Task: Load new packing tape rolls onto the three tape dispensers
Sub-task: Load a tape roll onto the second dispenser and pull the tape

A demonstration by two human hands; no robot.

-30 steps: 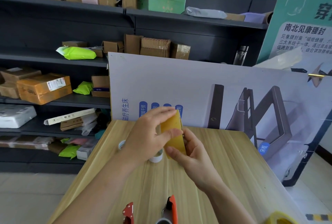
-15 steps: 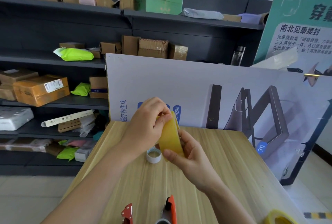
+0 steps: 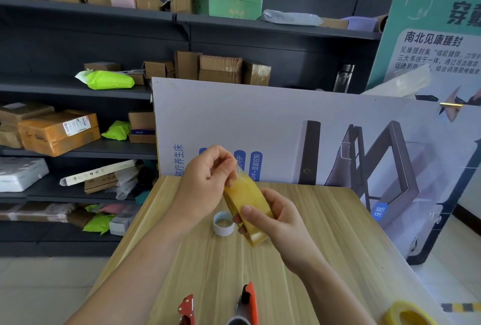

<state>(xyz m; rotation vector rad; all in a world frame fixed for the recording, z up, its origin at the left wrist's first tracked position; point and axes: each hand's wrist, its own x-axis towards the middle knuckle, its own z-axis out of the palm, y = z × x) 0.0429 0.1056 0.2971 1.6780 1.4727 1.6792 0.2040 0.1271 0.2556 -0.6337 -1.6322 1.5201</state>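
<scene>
Tape roll (image 3: 246, 207), yellow, sits gripped in the right hand (image 3: 277, 223) above the worktop (image 3: 325, 233); at 10 o'clock, the left hand (image 3: 205, 186) pinches its loose end.

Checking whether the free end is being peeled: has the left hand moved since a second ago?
Yes. The left hand, pinching the yellow tape roll's end, has risen away from the small white roll on the table, which it partly covered before.

green poster (image 3: 429, 6) headed 南北见康腰封, white board (image 3: 273, 121) reading 磁疗养生床, 床框
</scene>
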